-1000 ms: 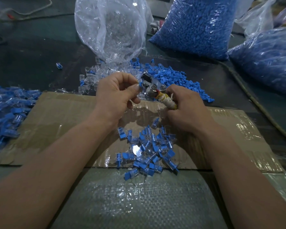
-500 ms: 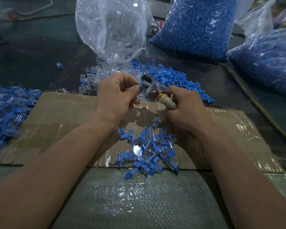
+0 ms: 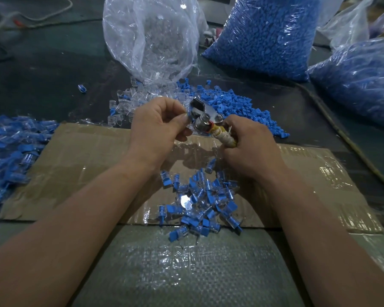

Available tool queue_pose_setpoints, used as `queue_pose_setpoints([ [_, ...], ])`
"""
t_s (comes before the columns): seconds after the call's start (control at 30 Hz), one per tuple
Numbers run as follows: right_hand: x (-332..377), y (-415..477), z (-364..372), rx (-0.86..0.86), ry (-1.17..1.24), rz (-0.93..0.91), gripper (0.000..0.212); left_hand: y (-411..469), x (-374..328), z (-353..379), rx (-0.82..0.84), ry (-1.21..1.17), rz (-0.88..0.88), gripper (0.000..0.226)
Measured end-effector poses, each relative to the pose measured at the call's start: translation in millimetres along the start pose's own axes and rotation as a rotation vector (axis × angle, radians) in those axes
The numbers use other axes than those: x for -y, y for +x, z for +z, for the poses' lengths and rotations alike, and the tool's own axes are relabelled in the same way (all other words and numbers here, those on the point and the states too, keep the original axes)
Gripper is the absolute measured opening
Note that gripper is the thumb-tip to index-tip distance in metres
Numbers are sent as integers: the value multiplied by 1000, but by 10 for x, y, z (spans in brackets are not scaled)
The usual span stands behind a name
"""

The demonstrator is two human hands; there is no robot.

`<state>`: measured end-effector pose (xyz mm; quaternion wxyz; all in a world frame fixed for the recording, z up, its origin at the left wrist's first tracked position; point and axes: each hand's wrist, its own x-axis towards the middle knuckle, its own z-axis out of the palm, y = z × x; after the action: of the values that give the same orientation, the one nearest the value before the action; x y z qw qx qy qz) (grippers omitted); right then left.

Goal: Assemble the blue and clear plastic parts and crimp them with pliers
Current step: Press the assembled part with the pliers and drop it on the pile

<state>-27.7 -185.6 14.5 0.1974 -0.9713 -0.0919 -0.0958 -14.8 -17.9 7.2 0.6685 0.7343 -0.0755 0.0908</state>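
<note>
My left hand (image 3: 157, 125) pinches a small blue and clear plastic part (image 3: 189, 114) between thumb and forefinger, held at the metal jaws of the pliers (image 3: 203, 116). My right hand (image 3: 248, 147) grips the pliers' taped yellow handles (image 3: 224, 136) just right of the part. Most of the part is hidden by my fingers. Below both hands a heap of assembled blue and clear parts (image 3: 202, 202) lies on the cardboard sheet (image 3: 75, 165). Loose blue parts (image 3: 237, 107) and loose clear parts (image 3: 129, 105) are piled behind my hands.
A clear bag of clear parts (image 3: 151, 36) lies open at the back. Two full bags of blue parts stand at the back (image 3: 264, 34) and at the right (image 3: 359, 83). A large pile of assembled parts (image 3: 9, 151) sits at the left. A cable (image 3: 341, 134) runs along the right.
</note>
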Motion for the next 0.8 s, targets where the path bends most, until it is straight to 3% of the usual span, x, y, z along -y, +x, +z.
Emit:
queue_pose_setpoints([
  [0.2,-96,16,-3,-143,77,44,24,79,-47,-117,84,-1,-110,16],
  [0.37,-226,23,-23,-204,33,160,35,25,-109,-188,374,-63,-213,4],
  [0.63,-390,57,-50,-158,-62,338,53,-26,-156,-142,711,78,-167,13],
  [0.73,-413,60,-52,-136,-82,377,61,-47,-162,-143,712,87,-159,10],
  [0.8,-418,59,-54,-98,-97,404,65,-70,-151,-122,580,30,-199,7],
])
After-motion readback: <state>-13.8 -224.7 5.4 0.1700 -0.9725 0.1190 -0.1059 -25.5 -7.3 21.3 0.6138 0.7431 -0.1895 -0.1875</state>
